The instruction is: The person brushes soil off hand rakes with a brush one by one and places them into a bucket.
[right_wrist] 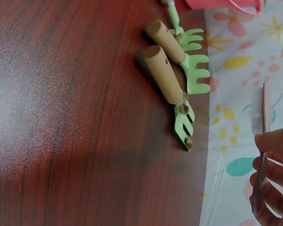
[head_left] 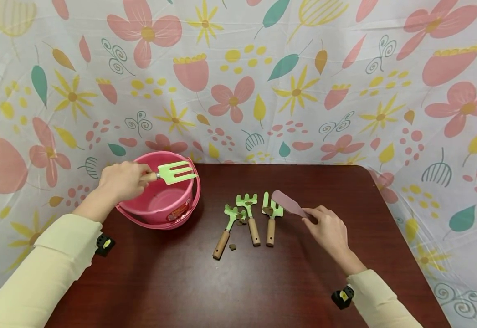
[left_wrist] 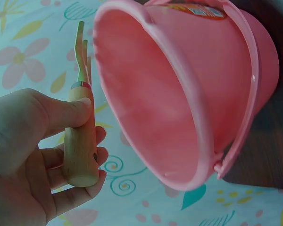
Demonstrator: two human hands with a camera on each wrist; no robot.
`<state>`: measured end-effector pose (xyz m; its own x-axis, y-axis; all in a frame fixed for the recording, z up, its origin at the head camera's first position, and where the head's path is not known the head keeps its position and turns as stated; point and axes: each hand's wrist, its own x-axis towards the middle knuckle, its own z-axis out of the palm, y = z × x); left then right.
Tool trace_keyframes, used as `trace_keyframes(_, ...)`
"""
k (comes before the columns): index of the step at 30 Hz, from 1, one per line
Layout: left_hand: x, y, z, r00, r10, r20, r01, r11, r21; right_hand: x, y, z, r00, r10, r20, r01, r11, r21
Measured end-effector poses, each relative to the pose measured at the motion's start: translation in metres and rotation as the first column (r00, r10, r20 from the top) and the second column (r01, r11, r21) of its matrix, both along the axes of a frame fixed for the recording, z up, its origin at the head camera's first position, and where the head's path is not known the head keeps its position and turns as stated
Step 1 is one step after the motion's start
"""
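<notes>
My left hand grips a green garden fork by its wooden handle, the tines level over the mouth of a pink bucket. In the left wrist view thumb and fingers wrap the handle, apart from the bucket's rim. My right hand pinches a mauve brush; its pale bristles show in the right wrist view. Near the brush head lies another green fork. Two small green hand rakes, one left and one in the middle, lie beside it.
Brown crumbs lie on and around the tools on the dark wooden table. A flower-printed cloth hangs behind the table's back edge and down its sides. The bucket's handle is folded down over its right side.
</notes>
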<state>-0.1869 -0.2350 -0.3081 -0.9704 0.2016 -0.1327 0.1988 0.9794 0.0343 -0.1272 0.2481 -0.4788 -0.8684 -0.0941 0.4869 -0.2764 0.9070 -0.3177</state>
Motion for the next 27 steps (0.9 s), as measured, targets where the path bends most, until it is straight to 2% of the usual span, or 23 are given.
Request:
trace_keyframes(7,-0.002,-0.007,0.002,0.999,0.023,0.04,-0.022,0.999,-0.026,0.0,0.001,-0.001,1.0,-0.001,0.01,0.001,1.0,-0.002)
trace_keyframes(16,-0.007,-0.013,0.009,0.997,0.028,0.072,-0.022,0.997,-0.074,0.001,0.0,0.0,1.0,-0.003,0.013,0.003,1.0,0.0)
trace_keyframes(27,-0.015,-0.013,0.006,0.993,0.024,0.119,-0.01,0.994,-0.113,0.003,0.001,-0.002,0.999,-0.001,0.037,0.001,1.0,-0.006)
